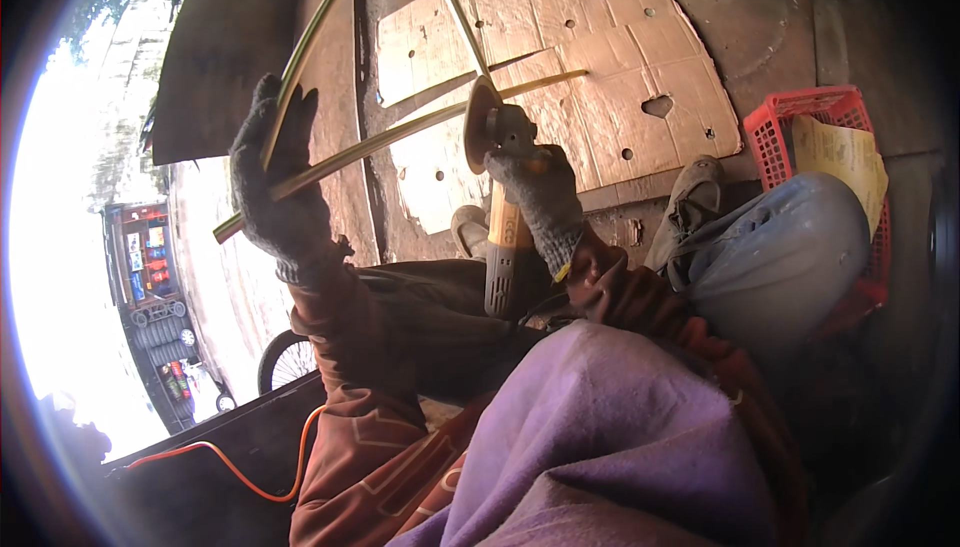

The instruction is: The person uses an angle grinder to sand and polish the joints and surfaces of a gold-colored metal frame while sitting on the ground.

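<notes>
**Ana:** What is on the left side?

**Ben:** The left hand (278,187), in a dark glove. Its fingers (262,112) are wrapped tight around a bent shiny metal rod (400,134). One rod end pokes out below the hand, at about 8 o'clock. The rest runs away from the fingers toward 2 o'clock.

**Ana:** And in the middle?

**Ben:** The right hand (540,197), also in a glove. Its fingers are closed all the way around a grinder (505,237). The grinder's body hangs down from the hand, at 6 o'clock. Its round disc (479,123) sits just above the fingers, at about 11 o'clock. The disc touches the rod.

**Ana:** What lies behind them?

**Ben:** A flat piece of brown cardboard (600,67) with holes, on the ground.

**Ana:** And on the right?

**Ben:** A red plastic crate (810,112), at 3 o'clock from the right hand. An orange cable (240,477) runs along the bottom left.
</notes>
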`<state>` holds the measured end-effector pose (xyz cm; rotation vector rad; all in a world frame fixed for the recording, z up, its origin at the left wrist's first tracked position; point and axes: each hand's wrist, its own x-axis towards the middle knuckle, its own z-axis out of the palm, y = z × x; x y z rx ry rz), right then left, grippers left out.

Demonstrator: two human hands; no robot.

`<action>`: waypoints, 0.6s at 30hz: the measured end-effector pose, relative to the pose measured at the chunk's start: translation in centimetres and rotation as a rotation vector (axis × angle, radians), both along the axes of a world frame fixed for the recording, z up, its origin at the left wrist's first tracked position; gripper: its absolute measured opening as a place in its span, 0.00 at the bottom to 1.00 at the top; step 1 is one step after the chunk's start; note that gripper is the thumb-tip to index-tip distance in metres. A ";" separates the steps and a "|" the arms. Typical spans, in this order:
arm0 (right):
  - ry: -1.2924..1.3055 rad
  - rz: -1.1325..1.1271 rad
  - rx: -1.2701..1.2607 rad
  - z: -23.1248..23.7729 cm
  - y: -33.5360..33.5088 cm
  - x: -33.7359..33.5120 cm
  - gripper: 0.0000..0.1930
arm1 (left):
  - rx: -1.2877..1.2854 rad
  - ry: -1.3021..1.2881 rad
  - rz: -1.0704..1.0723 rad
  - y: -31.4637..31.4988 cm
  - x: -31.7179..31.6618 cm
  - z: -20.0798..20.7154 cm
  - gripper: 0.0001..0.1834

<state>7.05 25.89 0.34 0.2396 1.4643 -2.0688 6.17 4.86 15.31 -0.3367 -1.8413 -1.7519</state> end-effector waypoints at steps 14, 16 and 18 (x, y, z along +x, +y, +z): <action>-0.066 -0.235 -0.401 -3.1 -2.8 1.3 0.17 | -0.335 -0.039 0.300 -0.8 0.9 -1.4 0.21; -0.055 -0.217 -0.475 -3.8 -4.4 2.4 0.21 | -0.430 -0.030 0.324 -1.3 0.8 -1.6 0.21; -0.171 -0.219 -0.744 -5.1 -5.7 2.6 0.25 | -0.072 -0.071 0.219 -1.4 0.6 -1.3 0.21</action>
